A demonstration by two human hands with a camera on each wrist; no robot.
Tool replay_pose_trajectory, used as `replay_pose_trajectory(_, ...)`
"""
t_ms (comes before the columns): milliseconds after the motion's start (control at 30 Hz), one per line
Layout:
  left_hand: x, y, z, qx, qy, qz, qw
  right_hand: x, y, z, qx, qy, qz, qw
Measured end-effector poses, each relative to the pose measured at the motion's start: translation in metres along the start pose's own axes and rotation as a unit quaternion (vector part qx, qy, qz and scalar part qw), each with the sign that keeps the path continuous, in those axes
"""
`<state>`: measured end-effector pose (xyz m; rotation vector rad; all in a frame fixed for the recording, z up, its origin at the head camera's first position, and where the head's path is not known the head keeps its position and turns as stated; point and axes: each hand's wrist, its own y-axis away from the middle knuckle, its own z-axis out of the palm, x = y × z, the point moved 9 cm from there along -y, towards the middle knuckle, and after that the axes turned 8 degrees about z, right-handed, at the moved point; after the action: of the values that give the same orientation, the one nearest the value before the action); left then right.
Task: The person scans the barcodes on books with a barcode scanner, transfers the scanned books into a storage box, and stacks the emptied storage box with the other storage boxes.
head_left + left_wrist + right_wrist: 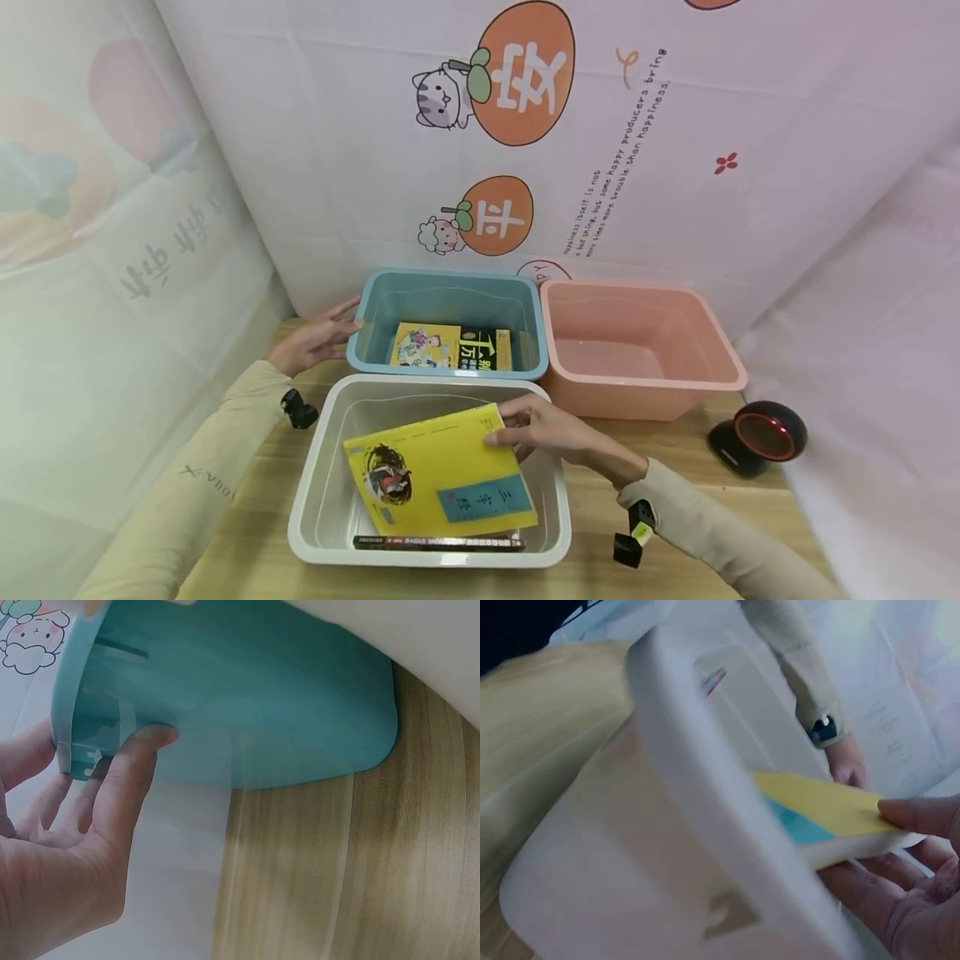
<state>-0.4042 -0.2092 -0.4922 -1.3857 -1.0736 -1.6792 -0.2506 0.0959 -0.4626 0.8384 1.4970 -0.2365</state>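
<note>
Left hand (311,342): its grip is on the left edge of the blue bin (457,300). One long finger rests on the bin's outside wall.
Right hand (551,429): its grip pinches a corner of the yellow book (420,462). The thumb is on top and the other fingers are under it.
Yellow book: in the white bin (333,492), tilted, with the held corner up. Its cover has a black swirly drawing and a blue box with letters.
Dark book (438,544): thin, in the white bin too, along the side close to the person. The writing on it is too small to read.
Blue bin: just behind the white bin. Inside are a picture book (427,343) and a black book (477,348) with big letters, side by side.
Pink bin (615,400): right next to the blue bin.
Round black gadget (768,431): has a red ring and sits near the pink bin.
Desk (255,533): made of wood. All three bins are on it.
Cloth (337,167): white, hanging behind, with orange fruits and a little cat.
</note>
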Motion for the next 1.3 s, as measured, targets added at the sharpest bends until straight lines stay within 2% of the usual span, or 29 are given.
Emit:
replay_pose_trajectory(100, 0.001, 0.000, -0.002, 0.001, -0.003, 0.000, 1.0000, -0.007, 0.002, -0.003, 0.017, -0.004, 0.008, 0.9998)
replay_pose_trajectory(267, 0.000, 0.001, -0.001, -0.001, 0.002, 0.003, 1.0000, -0.017, 0.010, -0.019, 0.063, -0.015, 0.030, 0.9974)
replay_pose_trajectory(567, -0.003, -0.001, 0.000, -0.001, 0.012, 0.005, 0.9999, -0.033, 0.021, -0.040, 0.074, -0.038, 0.035, 0.9959)
replay_pose_trajectory(667, -0.001, -0.001, 0.000, -0.001, 0.007, 0.006, 1.0000, -0.041, 0.028, -0.050, 0.089, -0.029, 0.028, 0.9952)
replay_pose_trajectory(900, -0.001, -0.001, 0.001, -0.001, -0.006, 0.000, 1.0000, -0.058, 0.051, -0.082, 0.152, 0.057, 0.027, 0.9863)
replay_pose_trajectory(1100, -0.002, -0.001, 0.000, 0.004, -0.023, -0.008, 0.9997, -0.070, 0.070, -0.101, 0.158, 0.033, 0.014, 0.9867)
replay_pose_trajectory(1300, 0.000, -0.001, 0.000, 0.005, -0.028, -0.006, 0.9996, -0.082, 0.087, -0.123, 0.180, 0.060, -0.006, 0.9818)
